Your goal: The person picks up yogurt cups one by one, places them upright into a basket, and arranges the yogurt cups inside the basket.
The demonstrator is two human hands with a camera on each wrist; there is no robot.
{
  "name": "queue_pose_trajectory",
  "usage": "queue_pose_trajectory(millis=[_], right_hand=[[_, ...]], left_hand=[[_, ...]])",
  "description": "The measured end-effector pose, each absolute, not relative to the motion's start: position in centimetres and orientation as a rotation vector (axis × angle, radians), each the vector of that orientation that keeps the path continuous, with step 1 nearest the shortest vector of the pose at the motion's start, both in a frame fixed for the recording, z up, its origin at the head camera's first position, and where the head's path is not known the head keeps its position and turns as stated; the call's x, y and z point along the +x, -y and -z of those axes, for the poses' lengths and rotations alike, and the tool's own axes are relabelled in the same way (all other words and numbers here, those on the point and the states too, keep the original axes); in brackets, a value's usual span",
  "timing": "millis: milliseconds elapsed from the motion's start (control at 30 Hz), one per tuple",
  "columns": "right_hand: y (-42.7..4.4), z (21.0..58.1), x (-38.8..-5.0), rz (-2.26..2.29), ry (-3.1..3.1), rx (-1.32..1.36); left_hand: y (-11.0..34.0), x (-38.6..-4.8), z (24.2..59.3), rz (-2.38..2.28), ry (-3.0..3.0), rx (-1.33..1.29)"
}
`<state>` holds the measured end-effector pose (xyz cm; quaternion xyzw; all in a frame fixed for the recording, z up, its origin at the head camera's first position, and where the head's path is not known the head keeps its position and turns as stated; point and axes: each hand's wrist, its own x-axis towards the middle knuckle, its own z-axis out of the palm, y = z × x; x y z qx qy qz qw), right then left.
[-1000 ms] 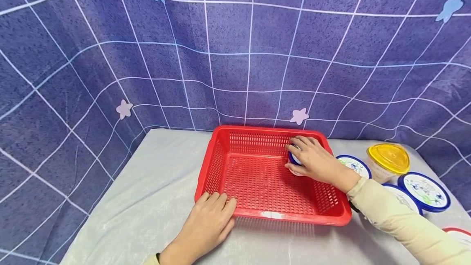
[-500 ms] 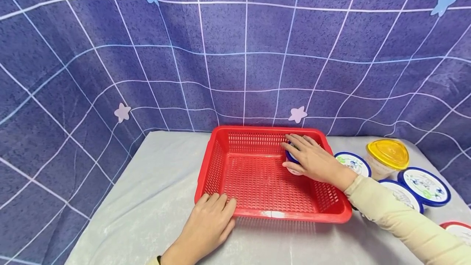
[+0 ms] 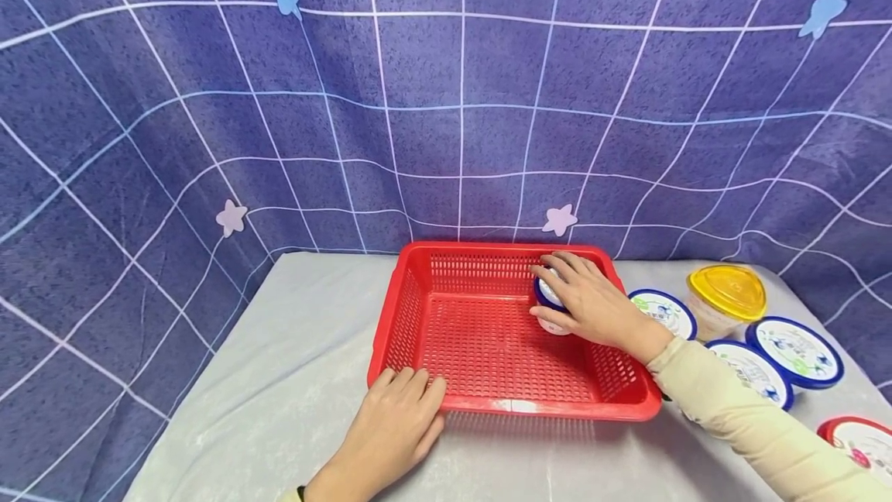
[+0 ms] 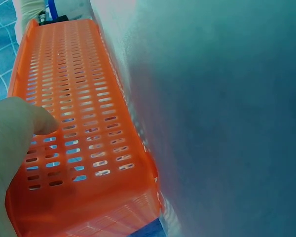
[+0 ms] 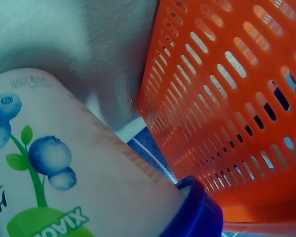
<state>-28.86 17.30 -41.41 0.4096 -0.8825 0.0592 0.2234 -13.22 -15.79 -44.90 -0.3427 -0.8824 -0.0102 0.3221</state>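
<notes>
Blue-lidded tub point(image 3: 547, 298) sits under the right fingers point(image 3: 561, 267).

Left grip point(image 3: 395, 418) bends its fingers point(image 3: 420, 383); right grip point(image 3: 591, 300) parts thumb point(image 3: 555, 318) from fingers.

"XIAO" on a white tub point(image 5: 113, 168)

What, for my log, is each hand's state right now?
Left hand: gripping the red basket.
Right hand: over a blue-lidded tub in the basket; grip cannot be told.
</notes>
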Motion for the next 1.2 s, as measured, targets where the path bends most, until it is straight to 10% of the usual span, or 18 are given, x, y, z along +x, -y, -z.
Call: queue_pose_trajectory(millis=[1200], right_hand=[[-24.2,40.0,-20.3,-0.289,2.465,0.776]], left_hand=[[15.8,-13.5,45.2,0.043,2.320,-0.910]])
